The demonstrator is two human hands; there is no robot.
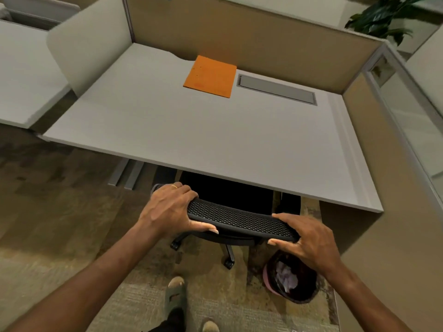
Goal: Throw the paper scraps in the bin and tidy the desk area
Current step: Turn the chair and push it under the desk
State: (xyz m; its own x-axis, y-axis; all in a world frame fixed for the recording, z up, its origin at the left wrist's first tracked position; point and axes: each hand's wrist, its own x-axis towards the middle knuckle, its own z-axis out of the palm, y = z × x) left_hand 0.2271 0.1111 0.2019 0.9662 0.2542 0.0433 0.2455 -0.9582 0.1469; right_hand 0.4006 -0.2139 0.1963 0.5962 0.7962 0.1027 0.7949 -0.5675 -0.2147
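Observation:
Both hands grip the top edge of a black mesh office chair back [239, 220]. My left hand [167, 209] holds its left end and my right hand [309, 238] its right end. The chair's seat is tucked under the white desk [191, 135]. On the floor below my right hand stands a pink-rimmed bin [291, 281] with a dark liner and crumpled white paper scraps [285, 276] inside. An orange folder [211, 76] lies flat near the back of the desk.
A grey cable hatch [276, 89] is set into the desk right of the folder. Tan partition walls [263, 32] close the back and right side. A white divider [88, 44] stands at the left. My feet [176, 293] are on the carpet behind the chair.

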